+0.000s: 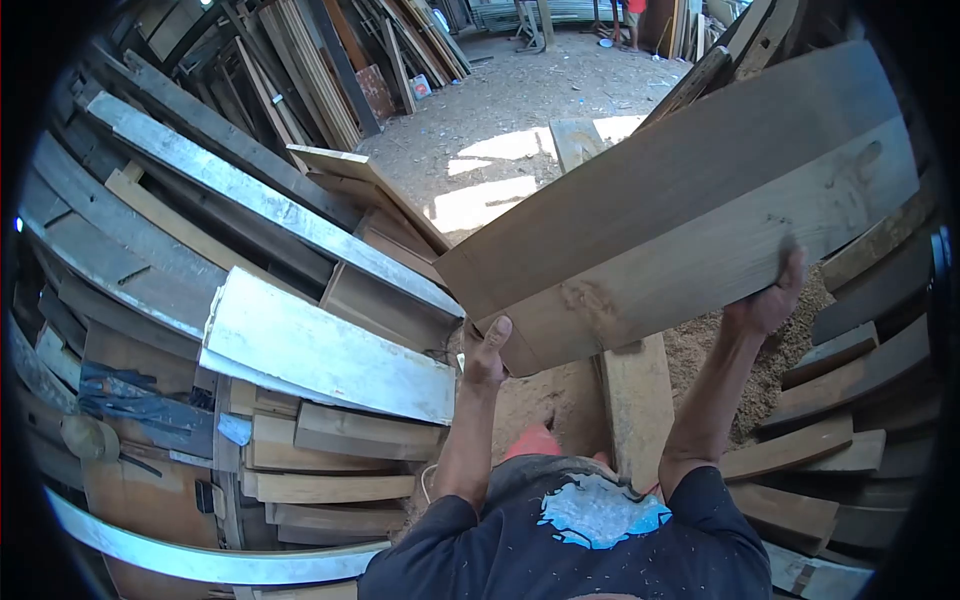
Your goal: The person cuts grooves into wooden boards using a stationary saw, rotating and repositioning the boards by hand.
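A wide, long wooden board (pixel 680 220), darker along its upper half and paler along its lower half, is held up in front of me at a tilt, its right end higher. My left hand (pixel 487 352) grips its lower left corner, thumb on the near face. Further right, my right hand (pixel 775 298) holds the lower edge with the thumb up on the face. The fingers behind the board are hidden. Below the board, a narrow plank (pixel 638 410) runs toward me over the sawdust.
At left lie a white-painted board (pixel 320 345) and a long whitish beam (pixel 250 190). Stacked planks (pixel 340 488) fill the lower left, with more planks (pixel 790 450) at right. Sawdust (pixel 775 385) lies beneath my right arm. Another person (pixel 633 22) stands far back.
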Motion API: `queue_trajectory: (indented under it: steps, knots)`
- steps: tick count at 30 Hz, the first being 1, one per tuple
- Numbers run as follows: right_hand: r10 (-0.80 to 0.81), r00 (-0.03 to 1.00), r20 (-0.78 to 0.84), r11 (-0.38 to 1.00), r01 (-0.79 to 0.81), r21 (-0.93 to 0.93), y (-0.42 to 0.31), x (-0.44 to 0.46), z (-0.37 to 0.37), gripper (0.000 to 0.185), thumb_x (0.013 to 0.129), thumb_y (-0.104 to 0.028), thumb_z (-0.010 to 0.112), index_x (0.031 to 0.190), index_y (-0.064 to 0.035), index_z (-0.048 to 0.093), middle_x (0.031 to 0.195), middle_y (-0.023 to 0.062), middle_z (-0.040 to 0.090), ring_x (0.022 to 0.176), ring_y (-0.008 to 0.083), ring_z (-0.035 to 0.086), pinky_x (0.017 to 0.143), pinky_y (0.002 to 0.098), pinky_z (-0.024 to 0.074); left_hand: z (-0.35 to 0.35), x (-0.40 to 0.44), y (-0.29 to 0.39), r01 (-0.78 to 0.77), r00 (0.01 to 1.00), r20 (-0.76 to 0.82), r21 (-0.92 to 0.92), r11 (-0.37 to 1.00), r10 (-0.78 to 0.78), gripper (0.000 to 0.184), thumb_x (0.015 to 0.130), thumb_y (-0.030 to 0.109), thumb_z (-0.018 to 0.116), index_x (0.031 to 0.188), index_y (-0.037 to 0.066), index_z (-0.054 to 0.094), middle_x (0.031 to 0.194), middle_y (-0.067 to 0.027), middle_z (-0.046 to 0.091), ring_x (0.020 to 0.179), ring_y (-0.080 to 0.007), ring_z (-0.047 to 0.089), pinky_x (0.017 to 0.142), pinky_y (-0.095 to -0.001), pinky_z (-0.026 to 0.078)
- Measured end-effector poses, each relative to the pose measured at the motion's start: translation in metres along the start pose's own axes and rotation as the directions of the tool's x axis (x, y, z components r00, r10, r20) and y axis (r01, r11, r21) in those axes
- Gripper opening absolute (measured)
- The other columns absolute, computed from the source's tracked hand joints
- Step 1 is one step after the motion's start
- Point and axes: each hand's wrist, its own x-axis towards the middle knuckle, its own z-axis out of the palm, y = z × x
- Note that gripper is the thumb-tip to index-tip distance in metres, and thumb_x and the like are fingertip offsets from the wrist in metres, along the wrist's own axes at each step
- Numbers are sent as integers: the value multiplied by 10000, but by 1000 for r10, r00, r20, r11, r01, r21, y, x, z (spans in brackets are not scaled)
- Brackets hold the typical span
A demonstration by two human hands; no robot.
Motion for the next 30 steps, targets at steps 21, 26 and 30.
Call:
queue_trajectory:
  steps: [21, 26, 30]
  knots:
    - [215, 281, -935, 976, -96, 196, 14, -272, -55, 415, 986, -211, 511, 1351, -20, 562, 1285, 148, 677, 1171, 334, 672, 990, 505, 575, 32, 11, 51, -128, 944, 283, -156, 979, 169, 1189, 815, 890, 489, 1625, 88, 153, 1599, -130, 320, 1417, -274, 407, 1168, -471, 361]
    - [170, 237, -957, 981, -129, 142, 20, -283, -29, 342, 977, -197, 530, 1241, -10, 642, 1144, 153, 736, 1041, 294, 731, 935, 446, 613, 48, 30, 69, -241, 904, 326, -142, 960, 275, 1409, 698, 888, 656, 1639, 76, -7, 1571, -153, 344, 1408, -258, 415, 1158, -426, 375]
    - [209, 262, -942, 977, -98, 190, 14, -298, -25, 345, 991, -208, 524, 1234, 14, 629, 1166, 174, 718, 1060, 328, 717, 959, 466, 603, 62, 64, 68, -252, 894, 346, -141, 957, 287, 1438, 669, 858, 719, 1614, 13, 41, 1503, -173, 426, 1358, -261, 477, 1124, -404, 415]
